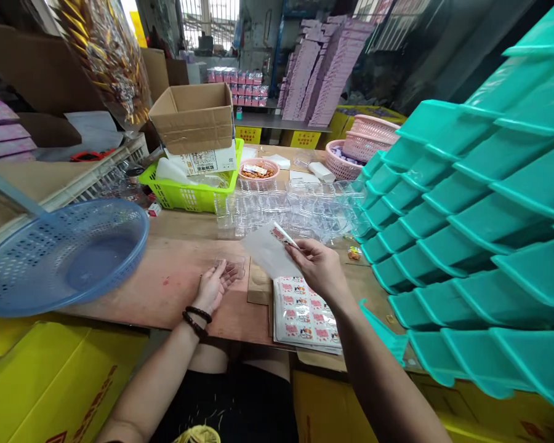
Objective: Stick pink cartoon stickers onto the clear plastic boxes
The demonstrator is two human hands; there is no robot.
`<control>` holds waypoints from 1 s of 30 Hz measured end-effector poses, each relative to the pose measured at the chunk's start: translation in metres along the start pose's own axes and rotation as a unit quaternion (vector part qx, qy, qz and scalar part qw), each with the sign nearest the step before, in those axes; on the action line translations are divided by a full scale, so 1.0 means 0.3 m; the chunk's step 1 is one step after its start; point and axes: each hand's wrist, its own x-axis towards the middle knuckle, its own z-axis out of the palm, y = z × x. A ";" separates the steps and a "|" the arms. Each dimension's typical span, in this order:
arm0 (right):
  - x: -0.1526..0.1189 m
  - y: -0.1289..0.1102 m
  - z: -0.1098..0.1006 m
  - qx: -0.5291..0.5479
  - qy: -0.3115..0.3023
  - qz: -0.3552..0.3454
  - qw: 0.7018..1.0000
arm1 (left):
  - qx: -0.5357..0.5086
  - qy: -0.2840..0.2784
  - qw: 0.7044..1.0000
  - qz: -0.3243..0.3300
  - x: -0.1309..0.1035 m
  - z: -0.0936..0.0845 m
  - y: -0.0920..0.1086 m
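Observation:
My left hand (212, 288) holds a small clear plastic box (240, 266) just above the board, thumb on top and fingers showing through it. The box's exact shape is hard to make out. In my right hand (317, 266), a white sheet (266, 251) is pinched between thumb and fingers. Its upper edge is curled over and shows a red printed strip. Below that hand lies a stack of sticker sheets (300, 317) printed with cartoon cats and pink patches. A flat wooden piece (258, 286) sits between the hands, left of the stack.
Clear plastic trays (281, 206) spread behind my hands. Teal bins (480, 246) are stacked high at right. A blue colander (64, 252) stands left, near a green basket (184, 195) with a cardboard box (194, 120) above it. A pink basket (258, 170) holds small orange items.

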 end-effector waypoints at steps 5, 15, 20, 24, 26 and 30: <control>-0.035 -0.121 -0.113 -0.105 -0.022 -0.093 0.990 | 0.124 0.017 0.989 0.079 -0.048 -0.060 0.045; -0.102 -0.227 -0.046 -0.015 -0.288 -0.066 0.955 | 0.313 -0.305 0.870 0.230 -0.294 0.012 0.175; -0.148 -0.223 0.047 0.052 -0.217 -0.054 0.973 | 0.281 -0.286 0.890 0.217 -0.252 -0.024 0.121; -0.192 -0.190 0.109 0.089 -0.141 -0.032 0.985 | 0.298 -0.256 0.891 0.226 -0.230 -0.044 0.083; -0.207 -0.166 0.129 0.097 -0.119 -0.023 0.988 | 0.311 -0.246 0.884 0.247 -0.215 -0.051 0.068; -0.227 -0.132 0.168 0.093 -0.098 -0.023 0.991 | 0.334 -0.234 0.874 0.262 -0.177 -0.071 0.039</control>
